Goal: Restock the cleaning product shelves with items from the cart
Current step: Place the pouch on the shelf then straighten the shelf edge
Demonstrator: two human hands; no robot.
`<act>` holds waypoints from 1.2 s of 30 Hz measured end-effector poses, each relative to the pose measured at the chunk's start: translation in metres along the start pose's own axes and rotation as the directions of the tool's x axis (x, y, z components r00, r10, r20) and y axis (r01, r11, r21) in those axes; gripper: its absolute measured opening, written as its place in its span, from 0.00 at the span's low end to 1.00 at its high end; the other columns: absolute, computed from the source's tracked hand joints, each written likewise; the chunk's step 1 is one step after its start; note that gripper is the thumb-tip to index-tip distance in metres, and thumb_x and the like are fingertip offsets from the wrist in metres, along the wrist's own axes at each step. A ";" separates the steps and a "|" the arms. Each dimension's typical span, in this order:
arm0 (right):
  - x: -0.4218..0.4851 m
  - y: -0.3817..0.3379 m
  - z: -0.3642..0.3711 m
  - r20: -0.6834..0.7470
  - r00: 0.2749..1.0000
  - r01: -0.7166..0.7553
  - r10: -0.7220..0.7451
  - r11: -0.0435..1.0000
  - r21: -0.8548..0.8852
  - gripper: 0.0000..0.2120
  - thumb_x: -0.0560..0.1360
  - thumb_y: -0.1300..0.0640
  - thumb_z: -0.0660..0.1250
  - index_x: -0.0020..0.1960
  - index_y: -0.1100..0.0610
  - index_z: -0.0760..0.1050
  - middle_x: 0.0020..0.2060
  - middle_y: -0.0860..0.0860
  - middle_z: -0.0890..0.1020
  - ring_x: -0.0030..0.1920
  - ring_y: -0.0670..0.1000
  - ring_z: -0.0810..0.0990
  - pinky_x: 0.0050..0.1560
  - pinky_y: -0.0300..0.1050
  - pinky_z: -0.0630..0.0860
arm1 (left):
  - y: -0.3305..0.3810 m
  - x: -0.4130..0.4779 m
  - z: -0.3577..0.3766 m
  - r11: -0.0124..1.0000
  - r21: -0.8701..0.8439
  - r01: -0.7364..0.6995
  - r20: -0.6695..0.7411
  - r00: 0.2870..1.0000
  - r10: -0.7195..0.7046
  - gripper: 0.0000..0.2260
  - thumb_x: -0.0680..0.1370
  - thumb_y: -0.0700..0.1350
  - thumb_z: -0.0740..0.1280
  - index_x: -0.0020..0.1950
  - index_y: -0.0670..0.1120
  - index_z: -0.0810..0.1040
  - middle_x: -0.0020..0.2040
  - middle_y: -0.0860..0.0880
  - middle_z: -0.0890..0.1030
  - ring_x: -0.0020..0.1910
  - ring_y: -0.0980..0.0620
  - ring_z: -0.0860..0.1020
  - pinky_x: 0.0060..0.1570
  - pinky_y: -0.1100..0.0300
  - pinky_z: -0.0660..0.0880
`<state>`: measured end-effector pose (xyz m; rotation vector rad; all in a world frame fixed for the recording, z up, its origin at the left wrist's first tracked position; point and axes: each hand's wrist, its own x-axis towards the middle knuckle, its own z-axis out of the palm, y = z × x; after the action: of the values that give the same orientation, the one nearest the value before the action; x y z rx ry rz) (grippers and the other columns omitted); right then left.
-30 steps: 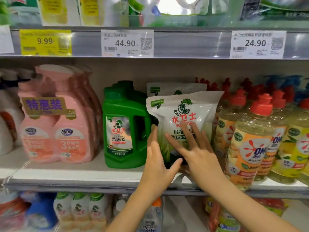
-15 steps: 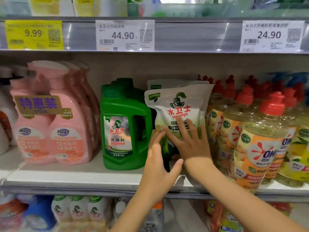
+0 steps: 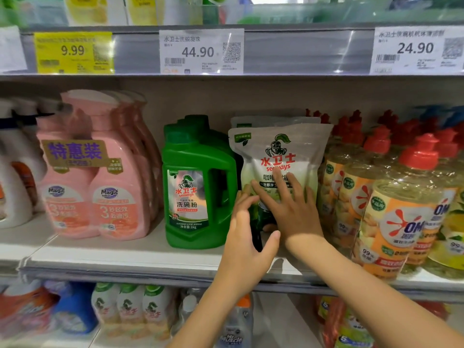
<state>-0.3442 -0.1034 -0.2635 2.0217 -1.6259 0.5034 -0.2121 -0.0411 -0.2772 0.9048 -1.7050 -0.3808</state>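
A white pouch [image 3: 281, 156] is stood upright on the middle shelf [image 3: 125, 254], in a narrow slot between a green jug [image 3: 198, 187] on its left and a row of yellow bottles [image 3: 401, 209] with red caps on its right. It is hemmed in closely on both sides. A second pouch [image 3: 273, 120] of the same kind is seen just behind it, only its top edge showing. Further left, pink bottles [image 3: 110, 187] are lined up in rows, and white bottles [image 3: 15, 187] are partly seen at the frame's edge.

The right hand [image 3: 288, 209] is laid flat against the pouch's front, its fingers [image 3: 292, 184] straight and spread, nothing being gripped. The left hand [image 3: 244, 244] is held at the pouch's lower left corner, beside the jug; its fingers [image 3: 242, 202] are stretched forward and blurred, the thumb held apart, and nothing is seen to be clasped. Part of the pouch's print is covered by the right hand.

On the pouch a knight's helmet is printed above red "水卫士 seaways". The same helmet and "水卫士" are carried on the jug, with "洗碗粉" and "净含量:1kg". "Magic" and a large "3" are read on the pink bottles, which are bound by a gold tag marked "特惠装". "OM" and "99" are legible on the yellow bottles.

On the rail above, a yellow price tag [image 3: 74, 52] reading 9.99, a white tag [image 3: 200, 51] reading 44.90 and another [image 3: 416, 49] reading 24.90 are fixed. On the shelf below, small bottles [image 3: 130, 307] are packed together, and "Mr Muscle" is read on one bottle [image 3: 233, 330].
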 end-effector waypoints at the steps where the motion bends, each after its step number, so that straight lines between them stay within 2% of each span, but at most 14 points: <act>1: -0.001 -0.002 -0.002 0.023 1.000 -0.008 0.007 1.000 0.008 0.58 0.51 0.48 0.84 0.74 0.44 0.56 0.73 0.61 0.65 0.70 0.62 0.58 0.57 0.71 0.71 | -0.001 0.000 0.000 1.000 -0.001 -0.003 -0.008 1.000 0.003 0.25 0.76 0.44 0.68 0.68 0.54 0.60 0.71 0.65 0.56 0.75 0.63 0.52 0.68 0.76 0.50; 2: -0.002 -0.004 -0.006 0.053 0.999 -0.003 0.002 1.000 0.018 0.57 0.60 0.51 0.81 0.76 0.42 0.46 0.77 0.59 0.53 0.74 0.62 0.51 0.64 0.70 0.64 | -0.002 0.001 0.000 1.000 0.000 -0.006 -0.020 1.000 0.006 0.24 0.75 0.44 0.68 0.67 0.55 0.61 0.71 0.63 0.58 0.75 0.63 0.53 0.68 0.76 0.51; 4: -0.006 -0.003 -0.014 0.169 0.985 0.026 -0.033 0.999 0.046 0.53 0.74 0.55 0.70 0.73 0.39 0.27 0.71 0.53 0.27 0.76 0.60 0.33 0.73 0.65 0.45 | -0.003 0.002 0.001 1.000 -0.004 -0.005 -0.055 0.998 0.005 0.23 0.75 0.45 0.67 0.67 0.54 0.63 0.71 0.57 0.61 0.75 0.62 0.55 0.68 0.75 0.52; 6: -0.010 -0.001 -0.025 0.242 0.968 0.052 -0.063 0.997 0.052 0.48 0.76 0.59 0.65 0.75 0.40 0.30 0.66 0.51 0.22 0.71 0.56 0.24 0.74 0.61 0.36 | -0.003 0.002 0.000 1.000 -0.014 -0.013 -0.092 0.996 0.011 0.21 0.75 0.46 0.66 0.67 0.51 0.66 0.71 0.55 0.63 0.75 0.63 0.56 0.68 0.74 0.53; 10: -0.030 -0.001 -0.033 0.124 0.984 0.093 -0.129 0.961 0.259 0.36 0.77 0.55 0.64 0.78 0.43 0.49 0.74 0.48 0.32 0.75 0.53 0.31 0.75 0.53 0.34 | 0.000 0.000 -0.005 0.997 0.054 -0.052 -0.148 0.987 0.060 0.18 0.76 0.44 0.66 0.65 0.46 0.71 0.67 0.52 0.67 0.72 0.67 0.58 0.68 0.73 0.56; 13: -0.047 -0.004 -0.042 -0.035 0.998 0.065 -0.055 0.882 0.468 0.27 0.78 0.53 0.66 0.75 0.48 0.63 0.78 0.50 0.54 0.78 0.52 0.48 0.77 0.52 0.51 | 0.007 -0.009 -0.011 0.991 0.108 -0.079 -0.103 0.991 0.090 0.16 0.77 0.44 0.66 0.64 0.44 0.72 0.68 0.51 0.68 0.72 0.63 0.61 0.69 0.71 0.58; 16: -0.066 -0.007 -0.060 -0.139 0.989 0.051 0.051 0.767 0.639 0.21 0.77 0.55 0.67 0.69 0.52 0.71 0.66 0.50 0.74 0.69 0.52 0.68 0.67 0.49 0.68 | 0.017 -0.027 -0.021 0.991 0.121 -0.056 -0.142 0.987 0.074 0.16 0.78 0.43 0.67 0.64 0.44 0.73 0.70 0.53 0.68 0.71 0.61 0.64 0.69 0.71 0.59; 19: -0.097 -0.013 -0.083 -0.158 0.982 0.058 0.100 0.639 0.767 0.16 0.77 0.55 0.67 0.65 0.52 0.74 0.58 0.47 0.78 0.61 0.47 0.73 0.61 0.43 0.70 | 0.034 -0.055 -0.030 0.994 0.112 -0.008 -0.205 0.978 0.031 0.13 0.77 0.43 0.67 0.61 0.45 0.75 0.64 0.53 0.74 0.65 0.59 0.71 0.65 0.64 0.68; 21: -0.121 -0.019 -0.100 -0.144 0.982 0.057 0.118 0.548 0.835 0.10 0.77 0.54 0.67 0.58 0.53 0.77 0.50 0.48 0.81 0.51 0.48 0.77 0.52 0.45 0.75 | 0.049 -0.082 -0.036 0.995 0.087 0.055 -0.243 0.969 -0.033 0.08 0.78 0.44 0.66 0.56 0.46 0.77 0.54 0.53 0.79 0.54 0.58 0.77 0.54 0.60 0.75; 24: -0.161 -0.037 -0.125 -0.076 0.992 0.039 0.099 0.333 0.942 0.04 0.79 0.55 0.65 0.47 0.55 0.77 0.35 0.49 0.78 0.36 0.49 0.76 0.39 0.44 0.71 | 0.074 -0.133 -0.050 0.987 0.081 0.142 -0.275 0.955 -0.114 0.02 0.79 0.42 0.66 0.47 0.47 0.77 0.41 0.54 0.79 0.41 0.55 0.78 0.42 0.64 0.73; 26: -0.186 -0.055 -0.136 -0.014 1.000 0.010 0.022 0.195 0.981 0.07 0.78 0.54 0.63 0.44 0.55 0.76 0.33 0.51 0.77 0.34 0.52 0.75 0.36 0.45 0.70 | 0.090 -0.172 -0.062 0.973 0.133 0.187 -0.315 0.939 -0.137 0.03 0.79 0.42 0.65 0.45 0.48 0.76 0.38 0.54 0.78 0.38 0.56 0.77 0.39 0.66 0.72; 29: -0.225 -0.099 -0.142 0.038 0.981 -0.019 -0.191 0.102 0.995 0.09 0.76 0.49 0.62 0.44 0.54 0.76 0.35 0.50 0.77 0.35 0.51 0.76 0.37 0.43 0.71 | 0.108 -0.238 -0.090 0.932 0.158 0.327 -0.365 0.896 -0.253 0.05 0.79 0.40 0.65 0.43 0.47 0.75 0.36 0.51 0.77 0.34 0.56 0.76 0.36 0.66 0.72; 34: -0.283 -0.193 -0.150 0.094 0.847 -0.112 -0.524 -0.003 0.994 0.11 0.76 0.46 0.65 0.42 0.54 0.75 0.36 0.54 0.78 0.32 0.46 0.74 0.37 0.43 0.71 | 0.121 -0.345 -0.158 0.811 0.150 0.566 -0.568 0.721 -0.398 0.05 0.75 0.48 0.64 0.42 0.48 0.75 0.35 0.55 0.77 0.34 0.61 0.75 0.37 0.69 0.70; 36: -0.302 -0.231 -0.152 0.117 0.783 -0.168 -0.611 -0.027 0.985 0.11 0.75 0.45 0.66 0.43 0.53 0.76 0.36 0.52 0.79 0.34 0.46 0.76 0.40 0.43 0.72 | 0.130 -0.386 -0.186 0.747 0.118 0.654 -0.635 0.628 -0.450 0.04 0.75 0.47 0.64 0.41 0.50 0.74 0.34 0.56 0.75 0.33 0.62 0.73 0.36 0.71 0.69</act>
<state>-0.1822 0.2637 -0.3461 3.8361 -0.9269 1.3525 -0.0527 0.3614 -0.3904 1.6457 -0.8897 -0.1801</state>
